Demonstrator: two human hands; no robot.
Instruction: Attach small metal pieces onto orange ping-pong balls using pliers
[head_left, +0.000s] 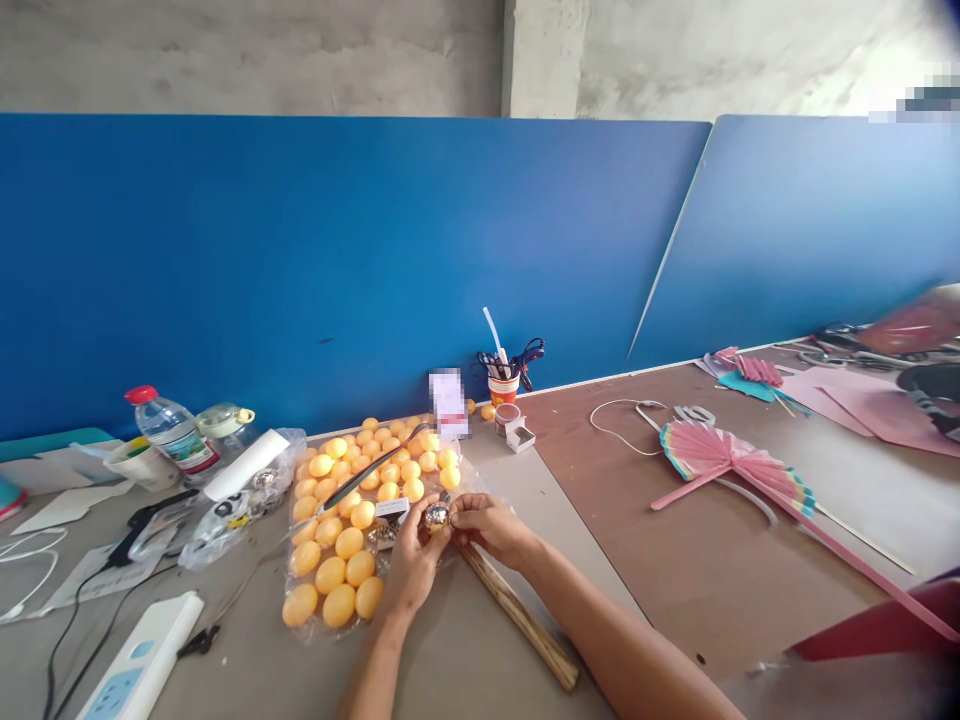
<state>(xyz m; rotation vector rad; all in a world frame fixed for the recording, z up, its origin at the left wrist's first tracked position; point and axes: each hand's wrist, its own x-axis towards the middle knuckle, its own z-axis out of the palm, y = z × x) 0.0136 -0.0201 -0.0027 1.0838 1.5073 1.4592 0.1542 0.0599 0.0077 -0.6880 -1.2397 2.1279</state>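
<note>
A small shiny metallic ball (pixel 436 516) is held between both hands over the table. My left hand (pixel 417 550) grips it from the left, fingers closed round it. From the right, the pinched fingertips of my right hand (pixel 487 525) touch the ball's side. A wooden stick (pixel 525 620) lies on the table under my right hand and forearm. Orange balls (pixel 330 575) in a clear plastic bag spread out left of my hands. Dark-handled tweezers (pixel 367 475) rest across them, and a small white-labelled packet (pixel 392 508) lies just beside my left hand.
Behind stand a cup of tools (pixel 503 388) and a small white box (pixel 520 434). At left are a bottle (pixel 176 435), a plastic bag (pixel 232 520), cables and a power strip (pixel 142 660). A pink paper fan (pixel 720 450) lies at right. A blue partition (pixel 337 250) rises behind.
</note>
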